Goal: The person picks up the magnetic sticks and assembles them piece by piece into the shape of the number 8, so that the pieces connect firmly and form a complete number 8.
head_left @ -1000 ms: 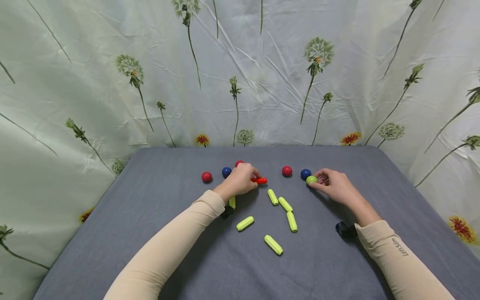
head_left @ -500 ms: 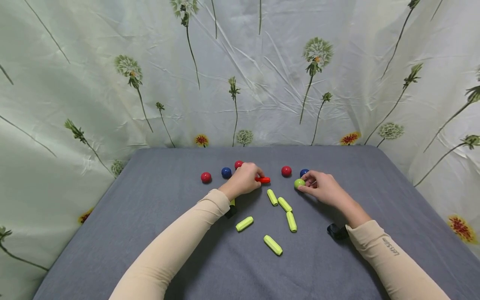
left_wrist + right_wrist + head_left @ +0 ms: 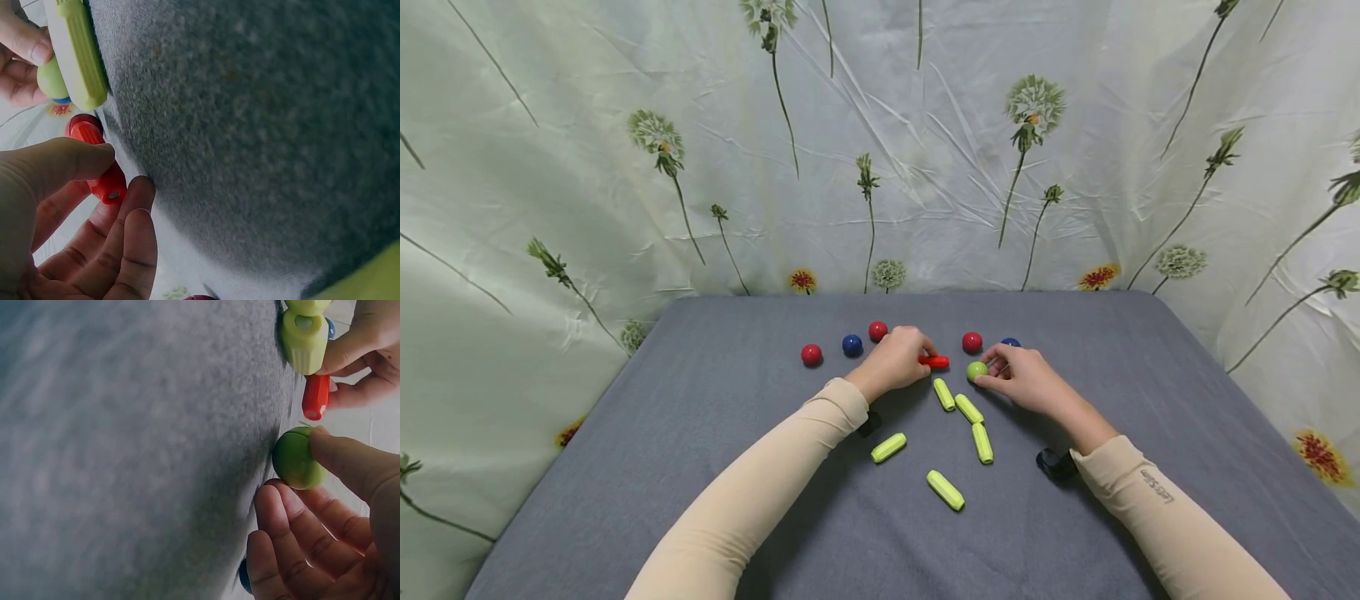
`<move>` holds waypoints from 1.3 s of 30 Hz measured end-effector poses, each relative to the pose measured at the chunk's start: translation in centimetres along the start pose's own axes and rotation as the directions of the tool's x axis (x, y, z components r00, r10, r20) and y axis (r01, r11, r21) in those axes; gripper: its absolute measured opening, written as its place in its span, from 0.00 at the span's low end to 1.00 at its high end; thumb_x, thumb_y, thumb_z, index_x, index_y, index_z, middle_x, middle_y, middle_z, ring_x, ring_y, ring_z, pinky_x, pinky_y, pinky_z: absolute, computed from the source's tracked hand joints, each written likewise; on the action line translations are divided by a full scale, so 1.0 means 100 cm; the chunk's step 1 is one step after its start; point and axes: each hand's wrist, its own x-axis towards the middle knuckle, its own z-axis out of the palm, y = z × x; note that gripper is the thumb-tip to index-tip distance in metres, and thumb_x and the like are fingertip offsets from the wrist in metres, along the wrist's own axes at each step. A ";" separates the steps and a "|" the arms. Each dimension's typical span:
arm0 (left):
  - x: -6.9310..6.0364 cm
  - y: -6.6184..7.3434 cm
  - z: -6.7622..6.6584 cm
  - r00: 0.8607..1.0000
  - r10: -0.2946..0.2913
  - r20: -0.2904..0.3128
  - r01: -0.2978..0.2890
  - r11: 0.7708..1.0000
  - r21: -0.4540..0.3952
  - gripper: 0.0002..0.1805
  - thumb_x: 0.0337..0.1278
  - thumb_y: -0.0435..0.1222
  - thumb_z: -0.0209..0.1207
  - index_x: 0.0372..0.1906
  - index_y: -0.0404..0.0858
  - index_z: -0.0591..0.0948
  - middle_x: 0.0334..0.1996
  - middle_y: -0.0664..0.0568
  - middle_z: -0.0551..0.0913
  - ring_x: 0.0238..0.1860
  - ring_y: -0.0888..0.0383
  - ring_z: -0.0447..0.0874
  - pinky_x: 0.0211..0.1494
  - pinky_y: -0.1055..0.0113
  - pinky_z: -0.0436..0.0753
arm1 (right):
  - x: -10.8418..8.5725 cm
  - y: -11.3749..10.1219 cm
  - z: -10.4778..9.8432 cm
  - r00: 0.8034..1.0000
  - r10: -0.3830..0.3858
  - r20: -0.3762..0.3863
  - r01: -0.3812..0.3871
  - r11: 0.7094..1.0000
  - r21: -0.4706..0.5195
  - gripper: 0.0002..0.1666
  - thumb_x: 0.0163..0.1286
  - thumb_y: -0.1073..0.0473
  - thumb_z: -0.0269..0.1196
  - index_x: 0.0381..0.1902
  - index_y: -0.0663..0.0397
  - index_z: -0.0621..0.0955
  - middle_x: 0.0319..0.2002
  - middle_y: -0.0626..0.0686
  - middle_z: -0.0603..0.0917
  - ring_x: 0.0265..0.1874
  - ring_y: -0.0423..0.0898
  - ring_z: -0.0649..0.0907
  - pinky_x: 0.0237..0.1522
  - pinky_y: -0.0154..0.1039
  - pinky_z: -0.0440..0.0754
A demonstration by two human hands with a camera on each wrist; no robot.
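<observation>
My left hand (image 3: 897, 360) pinches a red stick (image 3: 936, 362) between thumb and fingers; the left wrist view shows the thumb across the red stick (image 3: 103, 167). Just to its right, my right hand (image 3: 1026, 380) holds a green ball (image 3: 977, 372) with thumb and fingertips, close to the cloth. In the right wrist view the green ball (image 3: 299, 459) lies between thumb and fingers, a small gap from the red stick (image 3: 316, 397). A red ball (image 3: 972, 342) sits right behind the green one. A blue ball (image 3: 1011, 342) is partly hidden behind my right hand.
Several yellow-green sticks lie in front of the hands, among them one at the near side (image 3: 945, 490) and one to the left (image 3: 889, 448). Left of my left hand are a red ball (image 3: 812, 355), a blue ball (image 3: 852, 345) and another red ball (image 3: 877, 331). A flowered curtain hangs behind.
My right hand has moved left with the green ball, away from the blue ball and nearer the red stick. My left hand has shifted slightly right, still holding the red stick.
</observation>
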 end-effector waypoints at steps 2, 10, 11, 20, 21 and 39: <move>0.001 0.000 0.001 1.000 0.009 -0.009 -0.009 1.000 0.002 0.13 0.50 0.36 0.63 0.43 0.46 0.85 0.40 0.53 0.83 0.39 0.59 0.77 0.42 0.68 0.79 | 0.001 -0.002 0.000 1.000 -0.004 0.001 0.004 1.000 0.004 0.18 0.60 0.48 0.66 0.43 0.52 0.78 0.33 0.50 0.83 0.31 0.41 0.80 0.30 0.35 0.76; 0.002 0.002 0.003 1.000 0.023 -0.021 -0.023 1.000 0.005 0.12 0.50 0.36 0.62 0.43 0.46 0.85 0.40 0.54 0.83 0.39 0.59 0.77 0.42 0.68 0.79 | 0.004 -0.005 0.002 1.000 -0.020 -0.002 0.020 1.000 -0.008 0.18 0.61 0.48 0.65 0.43 0.51 0.78 0.32 0.50 0.83 0.30 0.41 0.80 0.30 0.34 0.76; 0.002 0.002 0.003 1.000 0.023 -0.020 -0.023 1.000 0.006 0.12 0.50 0.36 0.63 0.43 0.46 0.85 0.40 0.54 0.83 0.39 0.59 0.77 0.42 0.68 0.79 | 0.004 -0.005 0.002 1.000 -0.023 -0.002 0.023 1.000 -0.008 0.18 0.61 0.48 0.65 0.43 0.52 0.78 0.32 0.50 0.83 0.30 0.41 0.80 0.30 0.34 0.76; 0.001 0.003 0.003 0.999 0.026 -0.018 -0.026 1.000 0.006 0.12 0.51 0.36 0.63 0.43 0.46 0.85 0.41 0.53 0.83 0.39 0.59 0.78 0.42 0.68 0.79 | 0.007 -0.006 0.004 0.999 -0.031 0.007 0.031 1.000 -0.004 0.17 0.61 0.49 0.65 0.43 0.51 0.78 0.32 0.50 0.82 0.29 0.41 0.79 0.29 0.34 0.75; 0.001 0.003 0.003 1.000 0.027 -0.016 -0.026 1.000 0.005 0.13 0.51 0.36 0.63 0.43 0.46 0.85 0.41 0.53 0.83 0.39 0.60 0.78 0.42 0.68 0.79 | 0.008 -0.006 0.005 1.000 -0.029 0.009 0.029 1.000 -0.006 0.17 0.61 0.49 0.65 0.43 0.51 0.78 0.32 0.50 0.82 0.29 0.41 0.79 0.29 0.34 0.75; 0.002 0.002 0.008 1.000 0.027 -0.015 -0.027 1.000 0.010 0.12 0.51 0.37 0.63 0.43 0.47 0.85 0.39 0.54 0.82 0.38 0.60 0.77 0.41 0.69 0.79 | 0.009 -0.006 0.007 1.000 -0.020 0.011 0.020 1.000 -0.009 0.18 0.62 0.48 0.65 0.44 0.51 0.78 0.32 0.50 0.82 0.29 0.41 0.79 0.28 0.34 0.74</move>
